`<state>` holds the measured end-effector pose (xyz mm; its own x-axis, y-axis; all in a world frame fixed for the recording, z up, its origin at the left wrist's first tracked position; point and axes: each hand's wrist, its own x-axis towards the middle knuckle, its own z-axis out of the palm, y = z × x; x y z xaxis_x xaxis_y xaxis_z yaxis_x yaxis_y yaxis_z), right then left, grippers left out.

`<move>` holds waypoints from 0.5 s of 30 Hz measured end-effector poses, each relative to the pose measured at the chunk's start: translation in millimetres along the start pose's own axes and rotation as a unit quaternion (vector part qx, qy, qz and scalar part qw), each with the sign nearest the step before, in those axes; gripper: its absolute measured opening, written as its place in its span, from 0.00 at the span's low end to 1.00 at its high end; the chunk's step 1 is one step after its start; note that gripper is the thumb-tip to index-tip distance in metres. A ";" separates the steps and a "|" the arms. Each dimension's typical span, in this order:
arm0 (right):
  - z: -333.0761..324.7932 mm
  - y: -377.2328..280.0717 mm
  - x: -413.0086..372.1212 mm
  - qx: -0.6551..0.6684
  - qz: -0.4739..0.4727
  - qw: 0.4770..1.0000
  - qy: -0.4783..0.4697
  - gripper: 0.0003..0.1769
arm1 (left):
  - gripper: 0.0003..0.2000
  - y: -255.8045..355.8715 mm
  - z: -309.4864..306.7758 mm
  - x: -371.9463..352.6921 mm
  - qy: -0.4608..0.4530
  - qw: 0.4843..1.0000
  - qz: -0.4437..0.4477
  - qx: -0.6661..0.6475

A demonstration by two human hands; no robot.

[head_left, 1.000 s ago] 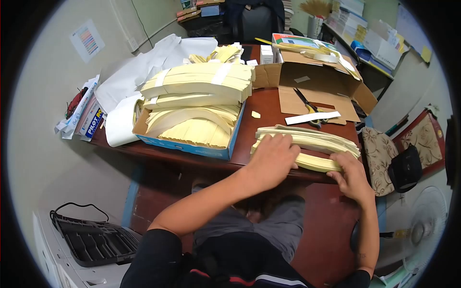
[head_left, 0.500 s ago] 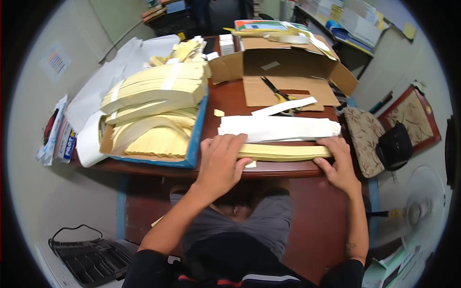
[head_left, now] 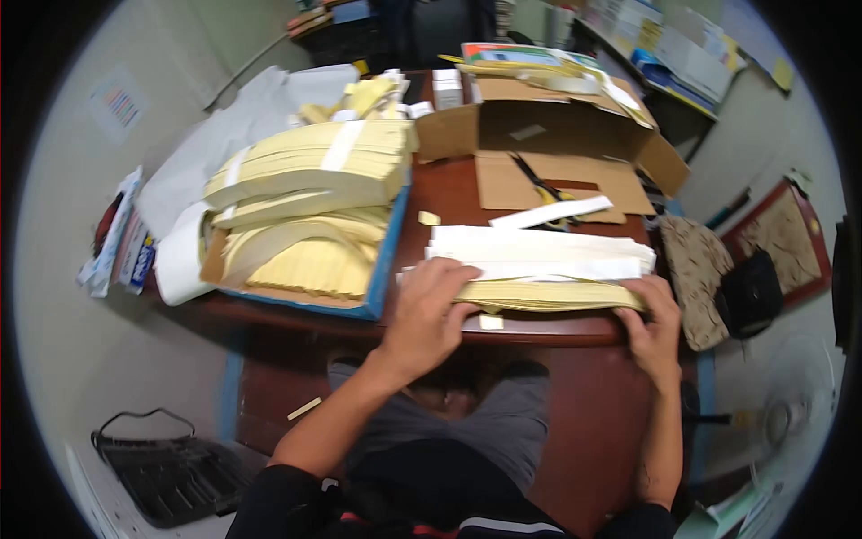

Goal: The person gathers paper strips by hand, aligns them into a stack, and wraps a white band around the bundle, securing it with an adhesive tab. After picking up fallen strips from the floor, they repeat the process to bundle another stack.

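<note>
Yellow strips (head_left: 552,296): from afar I see them as one long bundle, lying near the front edge of the table (head_left: 440,184).
Left hand (head_left: 422,310): it grips the left end of this bundle, fingers above and thumb at the front side.
Right hand (head_left: 656,323): it pinches the right end in the same way.
White-faced pile (head_left: 539,244): lies directly behind the bundle. One second ago it showed me yellow edges; now white faces look upward. Half a second ago a dark gap was visible between pile and bundle; now I cannot see it.
Blue box (head_left: 392,256): it contains many pale strips (head_left: 301,256); on these rest thick bundles (head_left: 292,162) with white bands (head_left: 343,145).
Cardboard box (head_left: 503,184): open toward the front, with scissors (head_left: 522,169) on its flap and one white strip (head_left: 549,213) across their handles.
</note>
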<state>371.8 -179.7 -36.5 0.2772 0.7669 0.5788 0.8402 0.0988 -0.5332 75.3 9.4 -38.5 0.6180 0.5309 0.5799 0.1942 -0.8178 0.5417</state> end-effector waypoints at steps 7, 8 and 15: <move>2.5 -3.2 -9.2 0.006 0.022 1.000 -0.020 0.23 | 0.30 -5.3 1.7 -6.8 -0.044 0.997 -0.038 -0.054; 2.1 0.8 -12.0 0.022 0.053 0.998 -0.025 0.24 | 0.30 -3.4 1.4 -5.5 -0.040 0.996 -0.045 -0.067; 15.8 -10.5 -13.5 0.001 0.058 0.998 -0.015 0.22 | 0.28 5.6 12.8 -2.9 -0.016 0.998 -0.039 -0.044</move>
<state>351.9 -181.1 -48.5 0.3589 0.7923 0.4933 0.8023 0.0083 -0.5969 84.4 0.4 -44.9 0.6286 0.5832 0.5145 0.1751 -0.7507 0.6370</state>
